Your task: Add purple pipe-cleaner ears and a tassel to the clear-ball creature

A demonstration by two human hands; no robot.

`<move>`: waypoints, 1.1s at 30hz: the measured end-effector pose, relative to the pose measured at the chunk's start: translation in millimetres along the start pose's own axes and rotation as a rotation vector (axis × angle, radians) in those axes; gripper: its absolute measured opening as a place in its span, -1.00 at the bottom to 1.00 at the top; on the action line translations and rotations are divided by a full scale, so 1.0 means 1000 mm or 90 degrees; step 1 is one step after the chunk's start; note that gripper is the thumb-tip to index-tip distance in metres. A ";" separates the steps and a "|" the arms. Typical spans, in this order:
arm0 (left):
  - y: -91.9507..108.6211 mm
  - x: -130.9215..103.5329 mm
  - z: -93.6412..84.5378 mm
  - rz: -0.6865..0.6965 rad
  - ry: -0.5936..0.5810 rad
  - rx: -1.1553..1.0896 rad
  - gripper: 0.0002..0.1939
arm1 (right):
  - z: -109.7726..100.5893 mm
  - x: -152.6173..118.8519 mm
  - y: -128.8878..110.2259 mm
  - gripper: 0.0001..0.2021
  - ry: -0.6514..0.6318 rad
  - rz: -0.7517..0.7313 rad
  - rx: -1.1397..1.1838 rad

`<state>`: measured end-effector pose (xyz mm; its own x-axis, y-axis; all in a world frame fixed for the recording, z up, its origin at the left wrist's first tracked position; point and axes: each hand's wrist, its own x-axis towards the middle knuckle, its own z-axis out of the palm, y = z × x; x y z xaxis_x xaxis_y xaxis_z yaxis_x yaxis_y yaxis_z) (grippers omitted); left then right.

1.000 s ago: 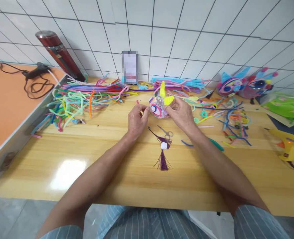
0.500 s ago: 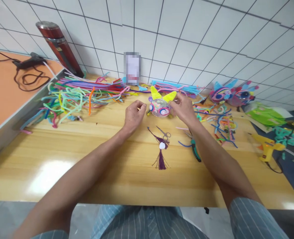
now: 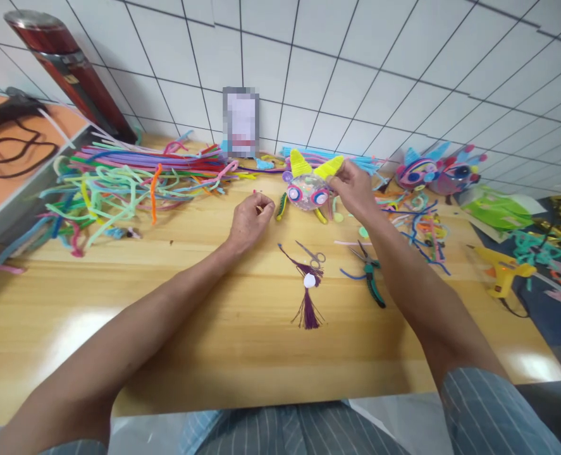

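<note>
A clear ball-shaped craft figure (image 3: 307, 193) has yellow pipe-cleaner ears, pink-and-blue ringed eyes and dark green-and-yellow legs. My right hand (image 3: 355, 187) pinches it at the yellow ear on the right. To its left, my left hand (image 3: 252, 219) hovers with the fingers curled and thumb against forefinger; nothing shows between them. Nearer to me lie small scissors (image 3: 314, 257), touching or almost touching a purple tassel (image 3: 310, 306) that has a white disc (image 3: 309, 280) on it. Green-handled pliers (image 3: 371, 278) rest below my right forearm.
Loose pipe cleaners (image 3: 114, 183) are heaped at the left, with more scraps (image 3: 420, 227) at the right. Two similar craft figures (image 3: 415, 172) stand against the tiled wall. A yellow glue gun (image 3: 503, 268) lies at the right. A red thermos (image 3: 71, 72) stands at the back left.
The view has shifted slightly. My left hand has drawn a little away from the craft figure, whose legs now show more fully. My right hand stays at its ear.
</note>
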<state>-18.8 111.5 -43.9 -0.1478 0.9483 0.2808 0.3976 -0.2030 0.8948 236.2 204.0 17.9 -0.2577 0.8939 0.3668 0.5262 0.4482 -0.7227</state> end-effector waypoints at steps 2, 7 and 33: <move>0.000 0.003 0.002 0.012 0.003 0.001 -0.92 | 0.002 -0.003 -0.002 -0.91 0.013 -0.003 0.020; -0.004 0.008 0.006 0.024 -0.012 -0.002 -0.92 | 0.009 -0.002 -0.003 -0.90 -0.014 -0.014 0.071; -0.005 0.021 0.035 0.069 -0.081 0.025 -0.60 | 0.021 -0.043 0.020 -0.41 -0.091 0.103 0.220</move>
<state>7.2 140.8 -54.8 0.0132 0.9451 0.3266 0.4405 -0.2987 0.8466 240.3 174.8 -24.5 -0.3162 0.9343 0.1646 0.2719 0.2554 -0.9278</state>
